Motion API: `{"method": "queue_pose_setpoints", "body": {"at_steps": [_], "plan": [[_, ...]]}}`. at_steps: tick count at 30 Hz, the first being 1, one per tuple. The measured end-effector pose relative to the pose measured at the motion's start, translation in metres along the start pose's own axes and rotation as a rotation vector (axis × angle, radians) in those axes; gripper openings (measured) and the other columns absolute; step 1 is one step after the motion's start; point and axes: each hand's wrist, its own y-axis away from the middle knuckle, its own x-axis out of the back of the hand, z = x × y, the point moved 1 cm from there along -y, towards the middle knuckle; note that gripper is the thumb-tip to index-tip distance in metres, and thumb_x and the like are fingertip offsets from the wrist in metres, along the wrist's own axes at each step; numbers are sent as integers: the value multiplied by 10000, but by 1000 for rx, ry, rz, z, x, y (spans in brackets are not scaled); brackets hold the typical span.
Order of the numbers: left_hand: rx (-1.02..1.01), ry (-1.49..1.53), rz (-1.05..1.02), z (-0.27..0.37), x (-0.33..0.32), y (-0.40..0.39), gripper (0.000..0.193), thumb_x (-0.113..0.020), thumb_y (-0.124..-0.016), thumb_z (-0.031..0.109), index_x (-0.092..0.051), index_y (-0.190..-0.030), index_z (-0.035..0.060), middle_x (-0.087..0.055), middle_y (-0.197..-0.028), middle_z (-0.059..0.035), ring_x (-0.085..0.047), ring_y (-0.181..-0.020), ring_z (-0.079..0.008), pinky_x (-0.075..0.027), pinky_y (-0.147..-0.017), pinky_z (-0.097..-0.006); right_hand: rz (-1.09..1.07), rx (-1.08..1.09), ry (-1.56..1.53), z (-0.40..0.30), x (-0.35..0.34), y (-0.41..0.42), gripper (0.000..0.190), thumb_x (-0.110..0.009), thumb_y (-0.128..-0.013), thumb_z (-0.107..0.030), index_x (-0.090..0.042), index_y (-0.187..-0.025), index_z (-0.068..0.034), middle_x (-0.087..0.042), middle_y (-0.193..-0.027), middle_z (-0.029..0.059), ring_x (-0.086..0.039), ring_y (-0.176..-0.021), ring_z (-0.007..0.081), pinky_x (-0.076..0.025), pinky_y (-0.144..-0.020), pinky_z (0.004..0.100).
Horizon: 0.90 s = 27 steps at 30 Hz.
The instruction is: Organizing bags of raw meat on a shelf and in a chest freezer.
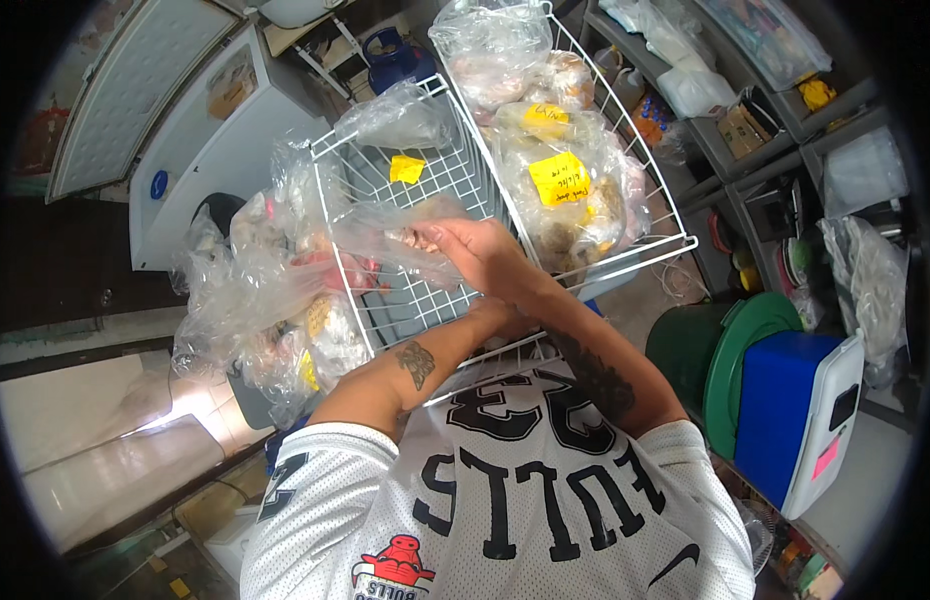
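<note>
My right hand (483, 251) reaches in over the middle of a white wire basket (343, 262). Its thumb and fingers pinch a clear plastic bag (427, 266) with some pale brown food in it. My left hand (502, 316) is low at the basket's near side, crossed under my right wrist, which hides most of its fingers; what it holds cannot be seen. A yellow paper label (407, 169) lies toward the far side of this basket. Another clear plastic bag (397, 116) rests at its far end.
A second white wire basket (622, 112) adjoins on the right, filled with bagged food (555, 202) bearing handwritten yellow labels. More plastic bags (262, 277) crowd the left side. A white chest freezer (209, 142), gray shelving (765, 157), a green bin (742, 360) and a blue cooler box (780, 420) stand around.
</note>
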Motion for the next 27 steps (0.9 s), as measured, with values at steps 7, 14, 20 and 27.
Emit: {"method": "queue_pose_setpoints", "body": {"at_steps": [7,14,20,27], "plan": [[188,780,-475,-49,-17,-17,503,-659,-851,371,-639,-1261,81,-702,-1054,-153,-675,-925,-237,-535,-819,-360,69,-338,-152,3,20,12,340,-492,-1029,-220,-662,-1211,11,-732,-1037,128,-671,-915,142,-524,-839,282],[252,538,-190,-67,-71,-27,451,-672,-829,308,-647,-1211,69,-685,-931,-116,-648,-686,-200,-544,-545,-365,0,-343,-143,-10,9,6,354,-492,-1044,-233,-651,-1219,30,-725,-1041,114,-647,-930,121,-515,-845,265],[168,856,-299,-39,55,60,575,-666,-800,160,-506,-1325,-10,-663,-1126,-160,-628,-1088,-245,-481,-986,-400,142,-428,-293,30,12,12,328,-511,-1043,-193,-656,-1204,53,-698,-1073,80,-610,-952,91,-510,-842,246],[-395,1195,348,-19,172,142,733,-843,-686,253,-507,-1284,-6,-583,-1255,-116,-561,-1174,-199,-445,-1015,-352,66,-491,-449,30,8,1,381,-501,-1036,-254,-639,-1213,54,-712,-1027,82,-628,-928,99,-502,-842,261]]}}
